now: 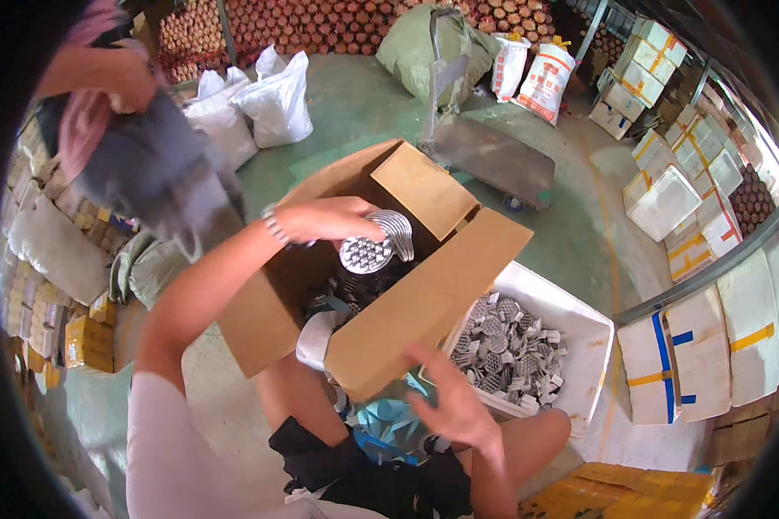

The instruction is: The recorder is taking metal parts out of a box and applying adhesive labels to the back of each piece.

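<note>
Gripping, head view: left hand (333, 221) clasps disc stack (366, 257) over carton (433, 298) mouth. Likely light, stiff, slick metal; best held by rims. Front disc faces near-left, stack axis runs toward far-right. Right hand (455, 408) open, fingers spread, beside carton's near-right edge; contact unclear.

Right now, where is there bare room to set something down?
Bare green floor between the plump white sacks and bulging green sack; also the flat brown trolley deck beyond the brown cardboard carton. Crowded: that carton, and the white foam box heaped with round silvery metal pieces.
</note>
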Action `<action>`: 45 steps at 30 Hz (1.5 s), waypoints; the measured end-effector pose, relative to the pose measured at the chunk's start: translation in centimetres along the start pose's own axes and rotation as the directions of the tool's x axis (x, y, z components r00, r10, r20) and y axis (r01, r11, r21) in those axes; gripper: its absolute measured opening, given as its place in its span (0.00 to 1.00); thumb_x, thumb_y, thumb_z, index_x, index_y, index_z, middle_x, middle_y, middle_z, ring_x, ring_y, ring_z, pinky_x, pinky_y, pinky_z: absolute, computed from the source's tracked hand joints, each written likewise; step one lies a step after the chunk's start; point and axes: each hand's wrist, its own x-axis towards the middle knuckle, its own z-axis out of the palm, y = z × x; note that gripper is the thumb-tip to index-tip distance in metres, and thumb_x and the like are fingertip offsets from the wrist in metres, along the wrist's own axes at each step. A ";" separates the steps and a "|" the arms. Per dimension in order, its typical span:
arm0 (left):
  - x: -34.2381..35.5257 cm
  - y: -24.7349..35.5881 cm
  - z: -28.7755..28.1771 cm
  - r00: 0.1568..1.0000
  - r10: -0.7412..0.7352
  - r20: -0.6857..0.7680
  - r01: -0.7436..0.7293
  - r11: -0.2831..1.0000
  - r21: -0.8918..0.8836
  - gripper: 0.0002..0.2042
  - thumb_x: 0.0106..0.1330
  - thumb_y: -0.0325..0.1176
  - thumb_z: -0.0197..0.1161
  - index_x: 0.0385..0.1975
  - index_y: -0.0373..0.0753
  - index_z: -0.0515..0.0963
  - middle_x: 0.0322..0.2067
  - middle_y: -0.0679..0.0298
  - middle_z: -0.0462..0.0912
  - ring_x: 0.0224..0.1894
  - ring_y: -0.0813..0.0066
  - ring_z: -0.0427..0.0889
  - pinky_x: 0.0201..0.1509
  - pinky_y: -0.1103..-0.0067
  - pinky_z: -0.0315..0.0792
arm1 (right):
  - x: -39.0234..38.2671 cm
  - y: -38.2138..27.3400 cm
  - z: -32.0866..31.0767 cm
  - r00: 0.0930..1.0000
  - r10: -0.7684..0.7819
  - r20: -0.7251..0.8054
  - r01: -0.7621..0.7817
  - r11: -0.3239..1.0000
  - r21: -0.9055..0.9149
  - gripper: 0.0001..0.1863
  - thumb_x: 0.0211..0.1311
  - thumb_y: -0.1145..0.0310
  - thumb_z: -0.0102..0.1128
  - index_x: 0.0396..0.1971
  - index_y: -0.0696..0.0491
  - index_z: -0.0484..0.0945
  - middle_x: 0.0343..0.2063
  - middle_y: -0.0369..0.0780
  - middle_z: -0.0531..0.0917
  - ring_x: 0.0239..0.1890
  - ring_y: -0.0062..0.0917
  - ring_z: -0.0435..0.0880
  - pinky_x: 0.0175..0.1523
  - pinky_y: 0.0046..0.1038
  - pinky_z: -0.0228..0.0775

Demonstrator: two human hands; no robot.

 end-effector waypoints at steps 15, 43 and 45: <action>-16.9 -2.1 26.1 0.795 0.129 -0.592 -0.345 0.899 -0.268 0.23 0.69 0.35 0.67 0.61 0.35 0.73 0.44 0.52 0.83 0.46 0.59 0.85 0.49 0.69 0.77 | -1.3 -2.4 5.8 0.933 0.304 -0.192 0.007 0.517 0.856 0.12 0.76 0.70 0.55 0.54 0.57 0.78 0.44 0.37 0.84 0.47 0.19 0.81 0.55 0.23 0.74; -4.5 -13.3 7.7 0.262 0.935 -0.240 0.048 0.236 0.971 0.14 0.57 0.22 0.70 0.45 0.36 0.86 0.48 0.58 0.89 0.55 0.61 0.87 0.63 0.67 0.81 | 2.9 9.3 4.6 0.840 0.126 -0.527 0.001 0.972 0.235 0.24 0.65 0.70 0.69 0.59 0.57 0.72 0.45 0.43 0.84 0.50 0.25 0.81 0.58 0.28 0.71; -5.8 -14.0 10.8 0.306 0.911 -0.276 -0.023 0.298 0.954 0.14 0.56 0.22 0.71 0.44 0.35 0.86 0.47 0.58 0.89 0.54 0.60 0.87 0.63 0.66 0.81 | 1.9 7.9 4.4 0.866 0.143 -0.480 -0.035 0.973 0.226 0.33 0.62 0.72 0.72 0.64 0.55 0.66 0.51 0.48 0.85 0.51 0.33 0.86 0.57 0.31 0.75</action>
